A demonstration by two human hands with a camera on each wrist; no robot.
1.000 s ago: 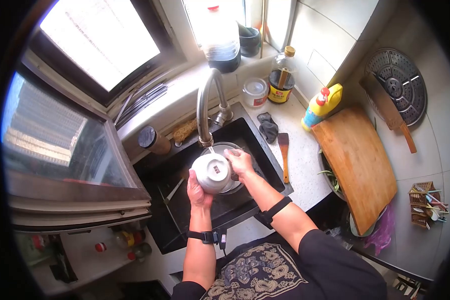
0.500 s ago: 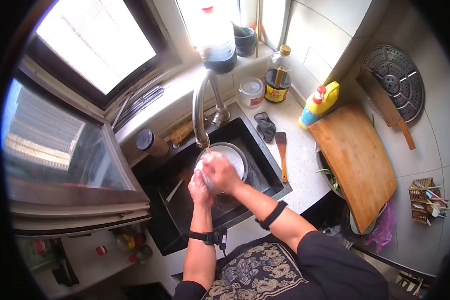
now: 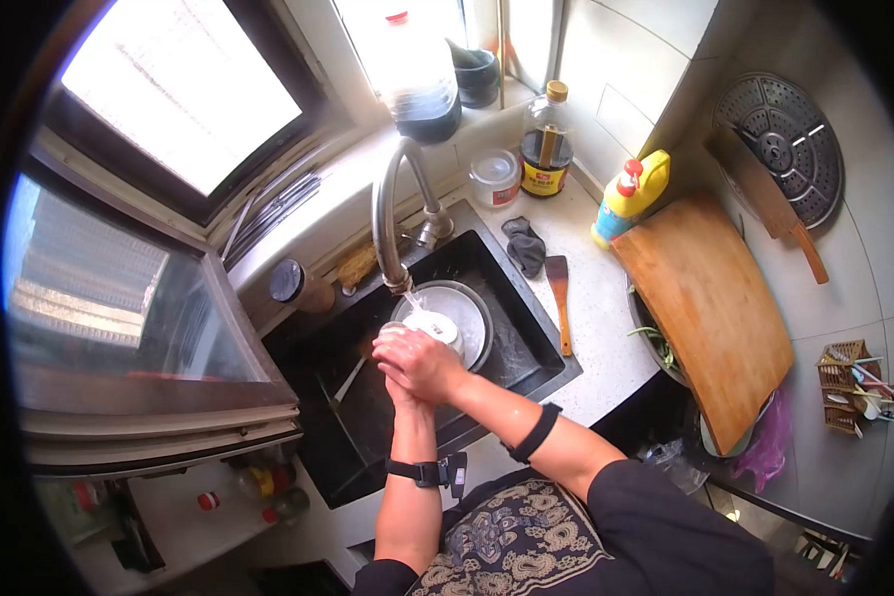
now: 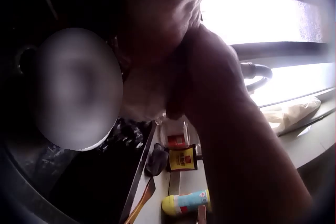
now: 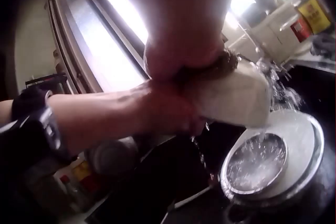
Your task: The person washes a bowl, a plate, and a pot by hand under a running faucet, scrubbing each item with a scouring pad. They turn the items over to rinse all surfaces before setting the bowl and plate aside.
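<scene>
My left hand grips a small white bowl under the running tap. In the head view, my right hand crosses over the left and hides much of it. The right wrist view has the bowl lying on its side with water splashing off it. A brown, rough-textured scrubbing pad shows at the bowl's near end, in the curled fingers of my right hand. Below the bowl, a white dish sits inside a round metal pan, and a smaller round vessel catching water appears there too.
The curved tap stands behind the black sink. Right of it lie a dark cloth and a wooden spatula. A yellow bottle and a cutting board are farther right. An open window edges the left.
My right hand has moved from the bowl's right side to lie across my left hand. The bowl has turned, and its marked base no longer faces straight up to the head camera.
</scene>
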